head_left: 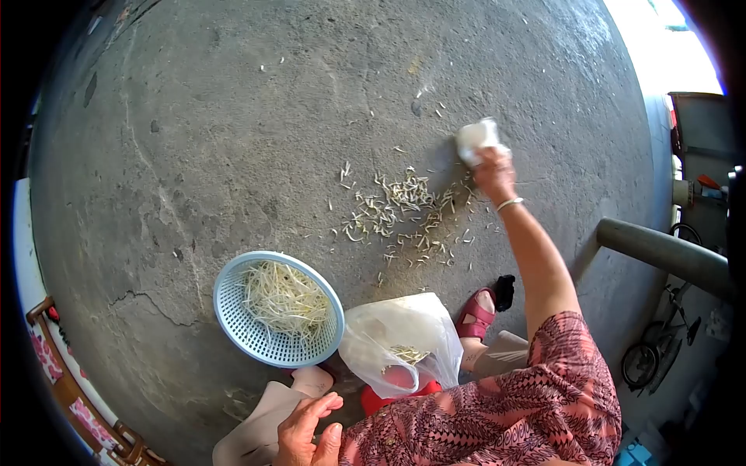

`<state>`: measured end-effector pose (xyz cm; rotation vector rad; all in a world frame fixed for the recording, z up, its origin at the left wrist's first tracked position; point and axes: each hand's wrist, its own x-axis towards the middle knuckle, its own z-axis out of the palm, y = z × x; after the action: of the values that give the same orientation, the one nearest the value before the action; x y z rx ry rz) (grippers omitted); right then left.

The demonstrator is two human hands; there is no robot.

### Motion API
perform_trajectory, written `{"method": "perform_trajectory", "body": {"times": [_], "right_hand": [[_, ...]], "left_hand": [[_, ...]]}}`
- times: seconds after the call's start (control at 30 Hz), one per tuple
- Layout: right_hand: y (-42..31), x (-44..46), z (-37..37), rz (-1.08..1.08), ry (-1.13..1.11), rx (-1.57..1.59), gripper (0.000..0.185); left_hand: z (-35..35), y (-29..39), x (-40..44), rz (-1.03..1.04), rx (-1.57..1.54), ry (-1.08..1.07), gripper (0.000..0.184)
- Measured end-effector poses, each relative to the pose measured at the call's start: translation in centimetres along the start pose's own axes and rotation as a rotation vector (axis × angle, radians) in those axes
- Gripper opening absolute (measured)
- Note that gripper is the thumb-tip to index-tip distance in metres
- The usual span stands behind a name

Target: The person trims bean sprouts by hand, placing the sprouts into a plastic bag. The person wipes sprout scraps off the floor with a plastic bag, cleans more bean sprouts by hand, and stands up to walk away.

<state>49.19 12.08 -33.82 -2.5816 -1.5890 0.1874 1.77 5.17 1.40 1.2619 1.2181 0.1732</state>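
At the end of my outstretched right arm, my right hand (pixel 495 172) is closed on a crumpled white wad (pixel 476 138), blurred, low over the concrete floor; I cannot tell if it is paper, cloth or plastic. Pale short scraps (pixel 408 192) lie scattered on the floor to its left. My left hand (pixel 308 431) is near my lap with nothing in it, thumb and fingers apart. Ahead of it stands a light blue plastic basket (pixel 225 291) with long, thin, sprout-like strands (pixel 284 303). Beside the basket, a translucent plastic bag (pixel 365 334) holds more pale pieces (pixel 408 355).
A red object (pixel 374 401) shows partly under the bag. My foot in a dark red sandal (pixel 475 313) is right of the bag, near a small black item (pixel 504 293). A thick grey pipe (pixel 660 254) juts in at the right, with a bicycle (pixel 657 349) beyond. Wooden furniture (pixel 85 396) borders the left.
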Motion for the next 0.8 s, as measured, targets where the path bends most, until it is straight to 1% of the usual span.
{"method": "perform_trajectory", "body": {"times": [0.03, 0.07, 0.1, 0.17, 0.23, 0.3, 0.37, 0.43, 0.47, 0.5, 0.53, 0.63, 0.67, 0.7, 0.77, 0.8], "right_hand": [[-2.2, -2.2, -0.5, -0.152, -0.03, 0.055, 0.034], [-3.9, -4.0, -0.8, -0.326, -0.106, 0.102, 0.035], [-5.7, -5.9, -3.0, -0.389, -0.175, 0.209, 0.037], [-4.7, -7.6, -4.1, -0.252, -0.156, 0.411, 0.038], [1.2, -7.1, -3.4, -0.134, 0.092, 0.297, 0.037], [7.2, -7.8, -4.4, 0.237, 0.205, 0.406, 0.031], [11.9, -10.0, -6.2, 0.474, 0.019, 0.167, 0.026], [14.0, -12.4, -3.3, 0.65, -0.164, -0.063, 0.027], [12.4, -14.2, -0.8, 0.741, 0.11, 0.366, 0.023], [11.1, -15.0, 1.2, 0.65, 0.13, 0.54, 0.022], [8.9, -15.5, 3.4, 0.237, 0.21, 0.072, 0.026], [-4.2, -14.4, -0.8, 0.183, -0.093, 0.171, 0.039], [-6.5, -14.0, -1.9, 0.169, -0.16, 0.248, 0.037], [-7.1, -13.4, -1.4, 0.159, -0.109, 0.356, 0.037], [-6.4, -11.1, -1.9, 0.059, 0.048, 0.38, 0.037], [-5.0, -9.2, -2.1, 0.043, 0.113, 0.283, 0.035]], "left_hand": [[0.1, 0.0, 0.1, -0.008, -0.007, 0.003, 0.031], [0.1, 0.0, 0.0, -0.02, -0.014, 0.0, 0.032], [0.2, 0.0, 0.0, -0.032, -0.02, -0.01, 0.032], [0.1, -0.4, -0.1, -0.021, -0.002, -0.029, 0.032], [-0.1, -0.3, -0.3, -0.024, -0.002, -0.037, 0.032], [0.1, -0.2, -0.7, -0.035, -0.021, -0.039, 0.032], [0.0, -0.3, -0.9, -0.014, -0.024, -0.044, 0.032], [0.1, -0.5, -1.1, 0.01, -0.034, -0.04, 0.032], [0.0, -0.6, -1.1, 0.018, -0.033, -0.044, 0.033], [0.0, -0.5, -1.2, 0.015, -0.024, -0.047, 0.033], [0.1, -0.4, -1.0, 0.013, -0.018, -0.053, 0.033], [0.4, -0.4, -1.1, 0.024, -0.013, -0.062, 0.033], [0.4, -0.2, -1.2, 0.024, -0.002, -0.062, 0.033], [0.3, -0.1, -1.1, 0.025, 0.009, -0.059, 0.033], [0.1, -0.1, -1.2, 0.001, 0.001, -0.043, 0.033], [0.0, -0.1, -1.3, -0.012, -0.005, -0.033, 0.032]]}}
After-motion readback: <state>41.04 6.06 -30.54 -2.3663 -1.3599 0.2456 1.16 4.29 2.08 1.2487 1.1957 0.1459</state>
